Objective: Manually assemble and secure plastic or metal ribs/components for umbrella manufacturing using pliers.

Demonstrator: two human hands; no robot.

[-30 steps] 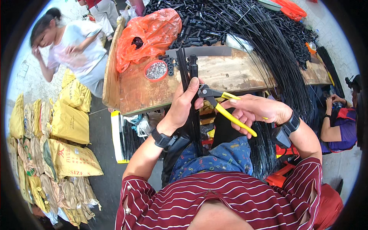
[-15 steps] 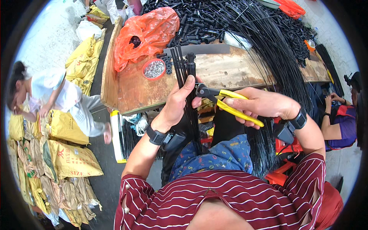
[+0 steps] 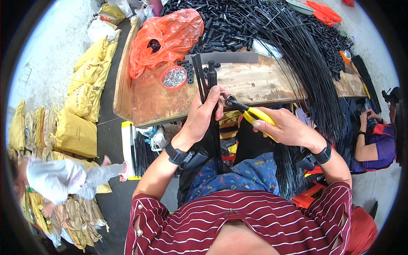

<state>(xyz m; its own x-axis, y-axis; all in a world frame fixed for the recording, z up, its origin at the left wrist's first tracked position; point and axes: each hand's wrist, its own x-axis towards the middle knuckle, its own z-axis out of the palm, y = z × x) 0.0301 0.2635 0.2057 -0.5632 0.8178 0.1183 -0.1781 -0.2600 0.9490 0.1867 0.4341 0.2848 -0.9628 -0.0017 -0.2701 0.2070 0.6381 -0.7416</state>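
Note:
My left hand [image 3: 197, 117] is closed around a bundle of thin black rods [image 3: 199, 76] standing upright over my lap. A black tubular fitting [image 3: 211, 73] sticks up from the same grip beside them. My right hand [image 3: 293, 129] is wrapped round the yellow handles of a pair of pliers [image 3: 260, 115]. Their dark jaws [image 3: 230, 100] are just right of my left fingertips. A small pale piece [image 3: 222, 92] shows between those fingertips and the jaws, too small to name. My palm hides part of the handles.
On the wooden table [image 3: 148, 100] sit a round red dish [image 3: 173, 77] of small metal pieces, an orange plastic bag [image 3: 176, 38] and a heap of black parts [image 3: 225, 27]. Long rods [image 3: 308, 68] hang over its edge. People are at left [image 3: 59, 176] and right [image 3: 376, 146]; yellow sacks [image 3: 76, 134] line the left.
The pliers' handles have come closer together, and my right hand has shifted and turned slightly. The person at left has moved nearer the lower edge. My left hand still holds the rods.

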